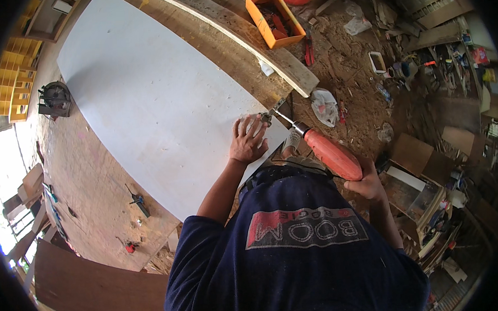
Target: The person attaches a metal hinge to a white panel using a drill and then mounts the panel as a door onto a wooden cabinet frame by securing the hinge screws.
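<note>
A long white panel [155,93] lies on the worktop. My left hand [247,140] rests near its right corner with fingers spread, fingertips beside or on a small metal hinge [267,117] at the panel's edge. My right hand [363,180] is closed round the back of a red-bodied screwdriving tool [327,151]. Its long metal shaft reaches to the hinge, where my left fingers partly hide the fittings.
A circular saw [54,99] stands left of the panel, with small tools [139,203] lower down. Wooden planks [225,30] run behind it. An orange crate [276,36], plastic bags and scraps lie beyond. Cardboard and clutter [412,158] are at the right.
</note>
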`<state>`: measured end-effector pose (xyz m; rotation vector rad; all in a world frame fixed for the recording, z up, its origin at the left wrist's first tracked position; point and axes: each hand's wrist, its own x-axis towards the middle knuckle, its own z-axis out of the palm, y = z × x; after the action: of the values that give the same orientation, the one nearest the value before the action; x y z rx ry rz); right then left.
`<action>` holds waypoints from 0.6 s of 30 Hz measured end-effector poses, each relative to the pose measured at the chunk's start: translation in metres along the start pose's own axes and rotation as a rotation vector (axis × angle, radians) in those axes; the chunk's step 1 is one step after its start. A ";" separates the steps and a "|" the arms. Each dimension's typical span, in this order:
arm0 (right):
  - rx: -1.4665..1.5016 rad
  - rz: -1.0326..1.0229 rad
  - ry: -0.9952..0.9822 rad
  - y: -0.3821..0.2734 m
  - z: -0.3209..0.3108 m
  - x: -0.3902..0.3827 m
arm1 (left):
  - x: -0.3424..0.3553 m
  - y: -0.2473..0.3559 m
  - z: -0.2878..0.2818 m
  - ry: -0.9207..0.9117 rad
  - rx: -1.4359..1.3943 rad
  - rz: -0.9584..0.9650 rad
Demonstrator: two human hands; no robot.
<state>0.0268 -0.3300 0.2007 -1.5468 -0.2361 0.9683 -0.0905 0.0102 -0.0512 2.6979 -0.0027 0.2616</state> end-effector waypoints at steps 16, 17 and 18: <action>-0.294 0.101 -0.039 -0.044 0.009 0.007 | 0.001 0.003 -0.004 0.012 -0.014 -0.029; -0.296 0.106 -0.036 -0.040 0.007 0.008 | 0.001 0.003 -0.004 0.027 -0.023 -0.029; -0.299 0.110 -0.033 -0.038 0.006 0.008 | 0.001 0.003 -0.004 0.028 -0.025 -0.032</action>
<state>0.0417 -0.3114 0.2314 -1.8328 -0.3335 1.0824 -0.0904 0.0094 -0.0468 2.6663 0.0455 0.2875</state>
